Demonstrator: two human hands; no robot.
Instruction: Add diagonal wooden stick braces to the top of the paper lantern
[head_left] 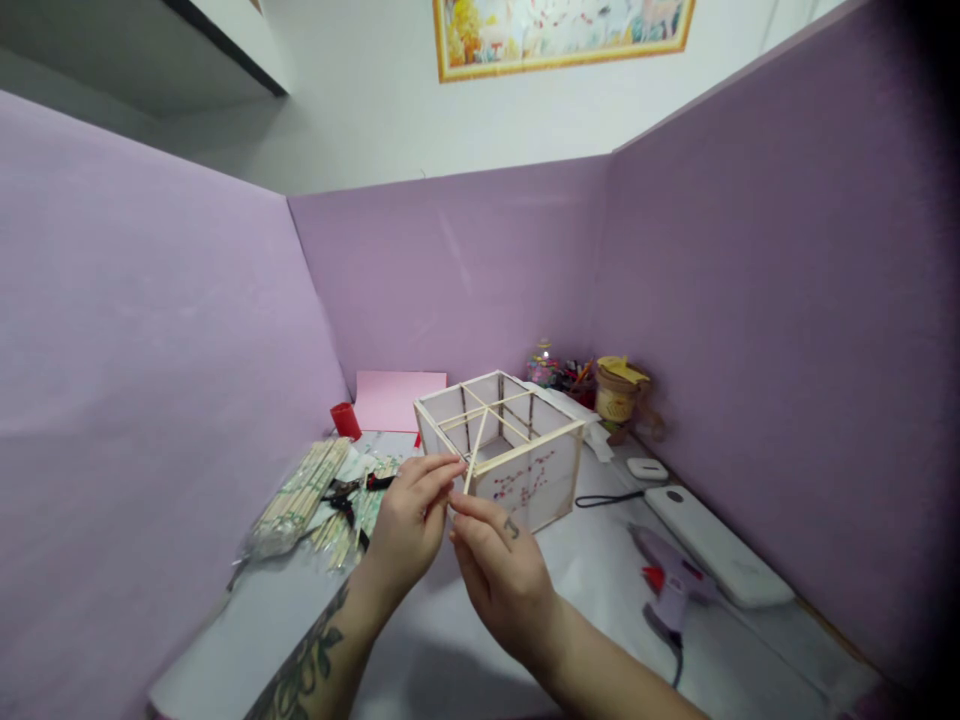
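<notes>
With my left fingers (429, 472) and right fingers (480, 513) I hold a stick (477, 448) by its near end; its far end overlaps the top of the box (536, 485) on the bench (592, 610). Bundled sticks (306, 485) lie to my left, a glue gun (673, 590) to my right beside a white slab (716, 545).

The top edge cuts off the gold-framed, colourful picture (564, 36). The bare right hand (510, 575) hides the lower near corner of the white-panelled, pale-stick box (529, 485). The purple plastic glue gun (673, 590) with a red trigger (654, 577) looks blurred.
</notes>
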